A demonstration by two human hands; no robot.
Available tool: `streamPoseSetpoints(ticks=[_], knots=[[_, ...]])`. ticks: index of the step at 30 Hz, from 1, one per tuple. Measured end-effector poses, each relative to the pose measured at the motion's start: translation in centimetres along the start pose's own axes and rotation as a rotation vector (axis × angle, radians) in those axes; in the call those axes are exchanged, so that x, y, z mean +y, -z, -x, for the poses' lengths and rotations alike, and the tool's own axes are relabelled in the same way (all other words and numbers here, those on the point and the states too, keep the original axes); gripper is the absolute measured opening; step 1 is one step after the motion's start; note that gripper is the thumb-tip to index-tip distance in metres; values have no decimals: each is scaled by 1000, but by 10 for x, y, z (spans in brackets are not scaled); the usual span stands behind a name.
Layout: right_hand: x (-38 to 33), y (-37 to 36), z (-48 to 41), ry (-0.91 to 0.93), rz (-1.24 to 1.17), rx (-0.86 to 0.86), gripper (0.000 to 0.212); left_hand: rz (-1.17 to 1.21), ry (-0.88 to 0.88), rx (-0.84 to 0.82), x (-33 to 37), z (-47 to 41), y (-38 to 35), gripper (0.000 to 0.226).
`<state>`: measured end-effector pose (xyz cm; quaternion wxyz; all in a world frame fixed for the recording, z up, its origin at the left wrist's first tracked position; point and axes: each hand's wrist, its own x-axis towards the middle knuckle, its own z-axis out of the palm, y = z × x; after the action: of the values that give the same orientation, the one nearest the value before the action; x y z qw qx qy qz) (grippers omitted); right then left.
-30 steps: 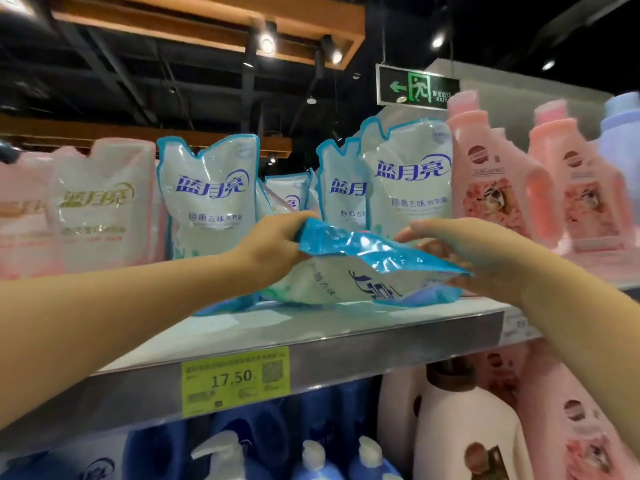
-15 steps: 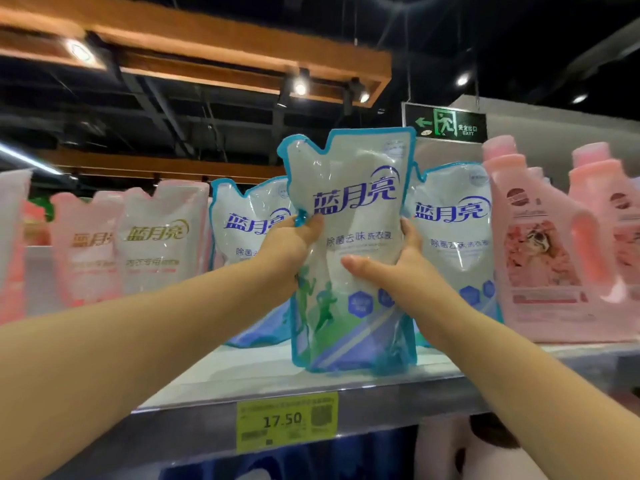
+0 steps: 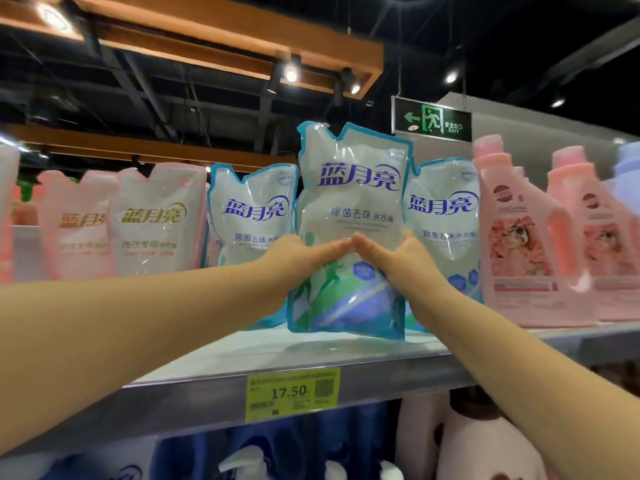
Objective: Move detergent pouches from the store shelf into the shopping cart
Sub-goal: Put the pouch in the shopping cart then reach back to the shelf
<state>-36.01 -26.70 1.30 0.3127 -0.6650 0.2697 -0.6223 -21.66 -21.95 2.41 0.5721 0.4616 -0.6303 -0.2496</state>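
A blue-edged detergent pouch [image 3: 349,188] stands upright at the front of the grey shelf [image 3: 194,400]. My left hand [image 3: 294,258] grips its left side and my right hand [image 3: 401,261] grips its right side. Both thumbs lie across the pouch's front and their tips meet at its middle; my fingers are hidden behind it. Two more blue pouches stand behind, one at the left [image 3: 252,209] and one at the right [image 3: 445,209]. I cannot tell whether the held pouch rests on the shelf. The shopping cart is not in view.
Pink-and-white pouches [image 3: 156,216] fill the shelf to the left. Pink detergent bottles [image 3: 519,237] stand to the right. A yellow price tag [image 3: 292,393] reading 17.50 sits on the shelf edge. Blue and white bottles [image 3: 242,459] stand on the shelf below.
The pouch, lying tilted flat between my hands a second ago, now stands upright. My hands have slid down its sides until the thumbs meet across its front.
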Motion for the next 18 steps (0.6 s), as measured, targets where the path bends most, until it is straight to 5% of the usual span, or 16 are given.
streamPoseSetpoints(ticks=[7, 10, 14, 18], knots=[[-41, 27, 16, 173, -66, 181, 54, 15, -292, 38, 39, 4, -19, 15], [-58, 50, 44, 223, -109, 172, 26, -17, -353, 38, 52, 19, -40, 20], [-68, 89, 87, 252, -73, 247, 15, 94, -337, -113, 59, 49, -80, 27], [-69, 147, 137, 120, -50, 291, 34, 88, -320, -180, 70, 85, -140, 39]])
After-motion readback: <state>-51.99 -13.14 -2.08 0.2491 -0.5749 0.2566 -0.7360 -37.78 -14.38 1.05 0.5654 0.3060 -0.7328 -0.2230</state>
